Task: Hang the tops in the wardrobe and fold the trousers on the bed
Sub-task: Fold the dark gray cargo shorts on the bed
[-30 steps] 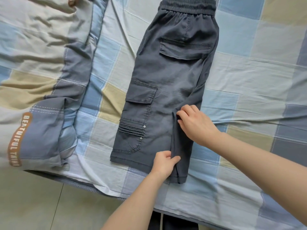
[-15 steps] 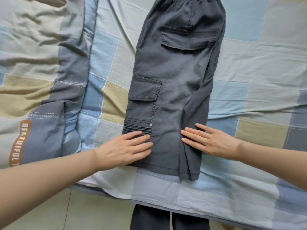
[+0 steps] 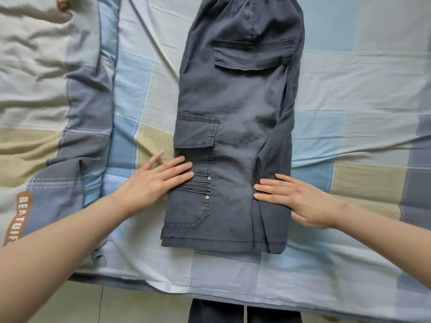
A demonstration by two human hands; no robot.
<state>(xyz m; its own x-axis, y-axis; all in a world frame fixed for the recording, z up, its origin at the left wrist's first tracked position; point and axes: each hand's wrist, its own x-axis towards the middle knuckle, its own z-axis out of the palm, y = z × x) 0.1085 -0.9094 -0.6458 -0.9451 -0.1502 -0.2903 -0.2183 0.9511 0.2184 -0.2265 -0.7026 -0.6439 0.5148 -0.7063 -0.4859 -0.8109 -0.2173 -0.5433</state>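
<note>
Dark grey cargo trousers (image 3: 235,127) lie flat on the bed (image 3: 349,94), folded lengthwise with one leg over the other, waistband at the far end and hems toward me. My left hand (image 3: 151,183) lies flat with straight fingers, its fingertips on the left edge of the trousers by the cargo pocket. My right hand (image 3: 300,201) lies flat too, its fingers pressing the right folded edge near the hem. Neither hand grips the cloth.
A rumpled quilt (image 3: 46,101) in beige, blue and grey checks, with an orange lettered patch, is bunched along the left of the bed. The near bed edge (image 3: 233,294) runs below the trousers, with tiled floor (image 3: 116,308) and my dark-trousered legs (image 3: 245,313) beyond it.
Both hands let go of the pinched inner leg fold and spread flat. The left hand moved out to the left edge of the trousers; the right stayed at the right fold.
</note>
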